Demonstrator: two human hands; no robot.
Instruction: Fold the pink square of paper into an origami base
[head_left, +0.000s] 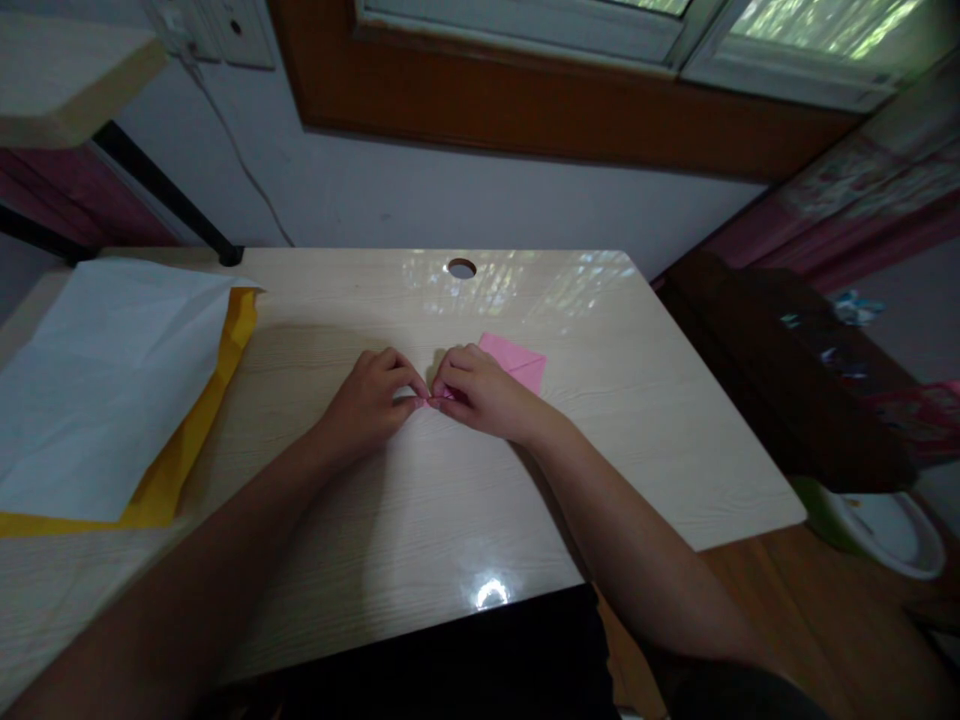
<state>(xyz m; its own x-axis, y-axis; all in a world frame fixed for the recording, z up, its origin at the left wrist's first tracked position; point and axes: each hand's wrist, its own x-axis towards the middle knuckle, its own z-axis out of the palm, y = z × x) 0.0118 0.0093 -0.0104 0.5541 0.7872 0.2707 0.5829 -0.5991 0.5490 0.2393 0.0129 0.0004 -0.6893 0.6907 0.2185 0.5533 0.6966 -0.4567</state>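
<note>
A piece of pink folded paper [517, 358] shows beyond my right hand, with crease lines on its face and its right end free. My right hand [480, 388] covers the middle of it and pinches pink paper between thumb and fingers. Close by on the left, my left hand [379, 392] pinches the pink tip that pokes out between both sets of fingertips. The fingertips of the two hands nearly touch. Whether the tip and the folded part are one sheet is hidden under my right hand.
White paper [112, 380] lies over yellow paper [202, 420] on the left of the pale wooden desk [637, 430]. A round cable hole [462, 268] is near the back edge. A shelf [75, 80] on black legs stands back left; a bin [885, 530] is on the floor right.
</note>
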